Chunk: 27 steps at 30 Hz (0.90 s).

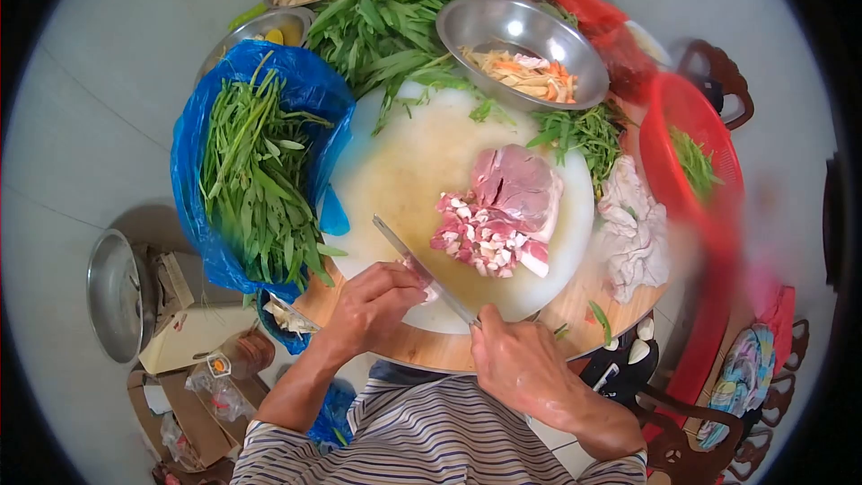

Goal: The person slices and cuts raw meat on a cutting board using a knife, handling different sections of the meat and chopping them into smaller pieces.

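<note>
Uses the round white board (pixel 395 162) as a base, with the meat block (pixel 516 184) and diced meat (pixel 480 235) on its far part, likely for room, grips the knife (pixel 426 271) in the closed right hand (pixel 521 359), and holds a meat scrap (pixel 431 292) beside the blade in the bunched left hand (pixel 382 296), probably for steadiness.

I see a pale shirt (pixel 422 436) with narrow dark stripes, its striped sleeves (pixel 277 456) leaving both forearms (pixel 305 386) bare.

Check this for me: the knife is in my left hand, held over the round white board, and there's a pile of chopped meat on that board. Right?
Not quite. The head view shows the knife in your right hand, over the round white board, with the chopped meat piled on it.
</note>
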Each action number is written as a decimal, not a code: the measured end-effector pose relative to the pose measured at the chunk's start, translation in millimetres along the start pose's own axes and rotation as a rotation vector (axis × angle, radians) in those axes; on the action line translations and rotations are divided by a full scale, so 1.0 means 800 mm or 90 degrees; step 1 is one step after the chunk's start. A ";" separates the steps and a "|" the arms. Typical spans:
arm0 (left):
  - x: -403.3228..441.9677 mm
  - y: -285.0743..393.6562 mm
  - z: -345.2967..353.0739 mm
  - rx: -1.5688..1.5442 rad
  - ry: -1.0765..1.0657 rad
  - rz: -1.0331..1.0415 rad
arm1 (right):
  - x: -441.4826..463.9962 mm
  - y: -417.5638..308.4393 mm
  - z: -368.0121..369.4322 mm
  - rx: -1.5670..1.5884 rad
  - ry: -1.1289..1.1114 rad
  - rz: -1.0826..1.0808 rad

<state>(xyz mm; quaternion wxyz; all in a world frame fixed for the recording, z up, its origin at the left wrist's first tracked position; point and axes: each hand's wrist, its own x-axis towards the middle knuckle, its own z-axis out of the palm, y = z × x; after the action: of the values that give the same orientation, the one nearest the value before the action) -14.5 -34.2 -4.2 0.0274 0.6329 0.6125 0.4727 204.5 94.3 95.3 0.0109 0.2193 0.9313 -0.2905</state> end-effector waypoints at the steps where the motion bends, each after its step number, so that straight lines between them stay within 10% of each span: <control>1: 0.001 0.000 0.000 -0.007 -0.040 -0.004 | 0.001 0.000 0.001 -0.008 -0.005 0.001; 27: 0.013 0.006 -0.003 0.019 -0.090 -0.053 | 0.047 -0.009 0.010 0.030 -0.007 -0.007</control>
<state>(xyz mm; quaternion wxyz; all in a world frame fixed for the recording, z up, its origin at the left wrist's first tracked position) -14.7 -28.5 6.3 0.0809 0.6388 0.6417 0.4165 166.6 99.9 86.5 0.0091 0.2130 0.9253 -0.3137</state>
